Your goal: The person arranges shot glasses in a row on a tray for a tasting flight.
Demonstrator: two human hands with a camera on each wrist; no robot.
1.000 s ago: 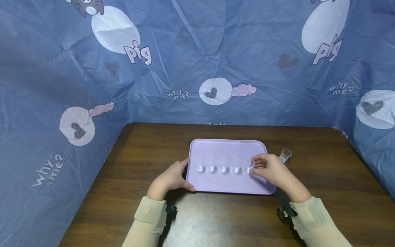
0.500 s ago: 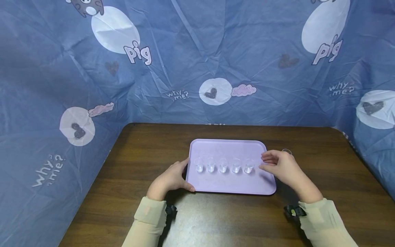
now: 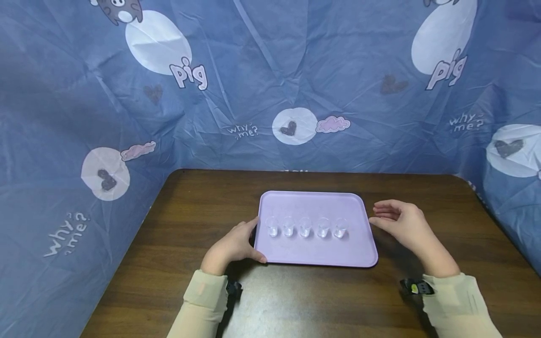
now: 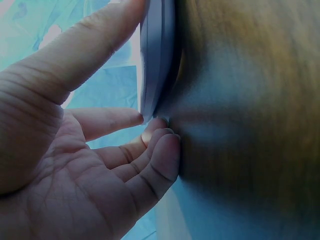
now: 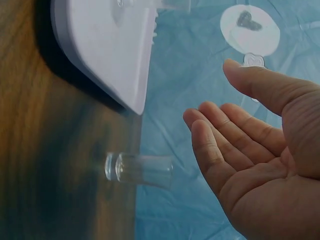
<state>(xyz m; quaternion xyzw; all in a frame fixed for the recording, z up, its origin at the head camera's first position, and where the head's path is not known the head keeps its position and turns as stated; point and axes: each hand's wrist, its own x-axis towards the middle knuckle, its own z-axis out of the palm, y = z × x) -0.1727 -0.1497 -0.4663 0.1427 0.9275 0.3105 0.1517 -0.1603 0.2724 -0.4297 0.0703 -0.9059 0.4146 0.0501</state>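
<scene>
A row of several clear shot glasses (image 3: 305, 228) stands upright on the lilac tray (image 3: 313, 252) in the head view. My left hand (image 3: 234, 244) rests against the tray's left side, thumb near its front corner. In the left wrist view, the thumb and one finger touch the tray's rim (image 4: 156, 60) while other fingertips lie low by the table. To the tray's right, my right hand (image 3: 403, 225) hovers with relaxed fingers and nothing in them. Another shot glass (image 5: 142, 170) stands on the table by that hand in the right wrist view; in the head view the hand hides it.
The brown wooden table (image 3: 203, 202) extends around the tray on all sides. A blue printed cloth (image 3: 253, 84) hangs behind it and to both sides.
My right hand has let go of the rightmost glass on the tray and moved right, off the tray, covering the lone glass. The left hand has stayed put.
</scene>
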